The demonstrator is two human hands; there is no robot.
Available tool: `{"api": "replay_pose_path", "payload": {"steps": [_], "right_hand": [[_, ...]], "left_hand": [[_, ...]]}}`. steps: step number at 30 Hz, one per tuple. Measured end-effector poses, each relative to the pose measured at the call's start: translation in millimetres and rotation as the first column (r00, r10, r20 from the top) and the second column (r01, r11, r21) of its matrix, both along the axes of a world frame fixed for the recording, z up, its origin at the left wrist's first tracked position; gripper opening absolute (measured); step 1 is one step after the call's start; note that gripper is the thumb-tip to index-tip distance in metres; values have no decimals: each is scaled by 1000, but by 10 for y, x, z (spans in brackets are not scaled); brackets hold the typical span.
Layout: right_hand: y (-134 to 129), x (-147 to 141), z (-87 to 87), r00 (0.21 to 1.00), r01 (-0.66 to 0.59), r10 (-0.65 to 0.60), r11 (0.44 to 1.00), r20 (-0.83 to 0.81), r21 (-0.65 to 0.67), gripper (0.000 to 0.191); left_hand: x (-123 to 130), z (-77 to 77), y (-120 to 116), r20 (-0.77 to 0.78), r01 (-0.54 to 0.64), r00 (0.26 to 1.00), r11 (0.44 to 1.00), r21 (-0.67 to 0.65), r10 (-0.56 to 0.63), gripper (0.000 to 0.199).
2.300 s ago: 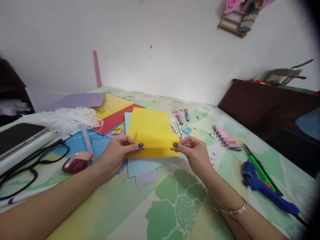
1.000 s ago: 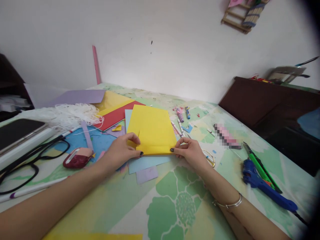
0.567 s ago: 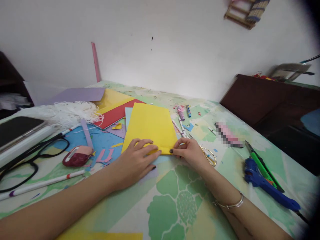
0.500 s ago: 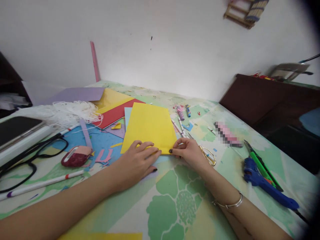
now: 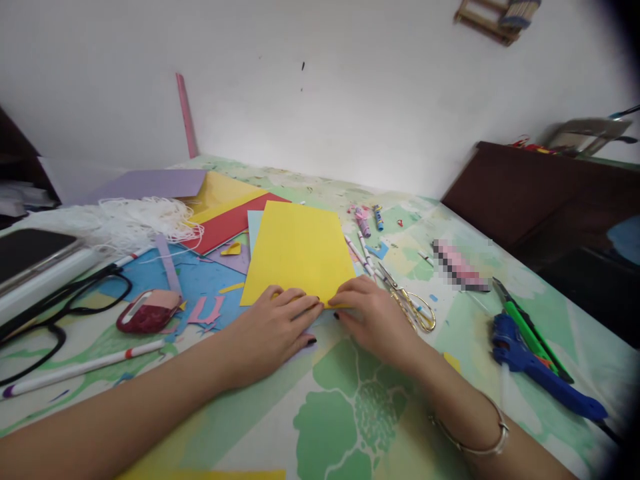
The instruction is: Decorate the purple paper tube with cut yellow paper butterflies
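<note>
Both hands lay flat and open on the near edge of the yellow paper [image 5: 299,250], my left hand [image 5: 274,327] beside my right hand [image 5: 370,317], fingers pressing the narrow fold down on the table [image 5: 350,413]. It seemed this first fold was made but the crease not yet finished, and the rest of the sheet was unfolded. Gold scissors [image 5: 413,308] rested just right.
</note>
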State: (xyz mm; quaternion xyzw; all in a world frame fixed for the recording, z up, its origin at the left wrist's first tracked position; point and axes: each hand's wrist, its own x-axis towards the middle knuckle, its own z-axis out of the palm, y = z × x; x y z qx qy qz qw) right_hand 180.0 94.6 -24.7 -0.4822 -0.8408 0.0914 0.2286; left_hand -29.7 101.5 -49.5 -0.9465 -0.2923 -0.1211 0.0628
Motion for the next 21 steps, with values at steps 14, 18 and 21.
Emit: {"api": "replay_pose_path", "payload": {"steps": [14, 18, 21], "right_hand": [[-176, -88, -107, 947, -88, 61, 994, 317, 71, 26], [-221, -135, -167, 947, -66, 14, 987, 322, 150, 26], [-285, -166, -240, 934, -70, -31, 961, 356, 268, 30]], "left_hand": [[-141, 27, -19, 33, -76, 997, 997, 13, 75, 32], [-28, -49, -215, 66, -175, 984, 964, 198, 165, 33], [17, -124, -326, 71, -186, 982, 961, 202, 175, 39]]}}
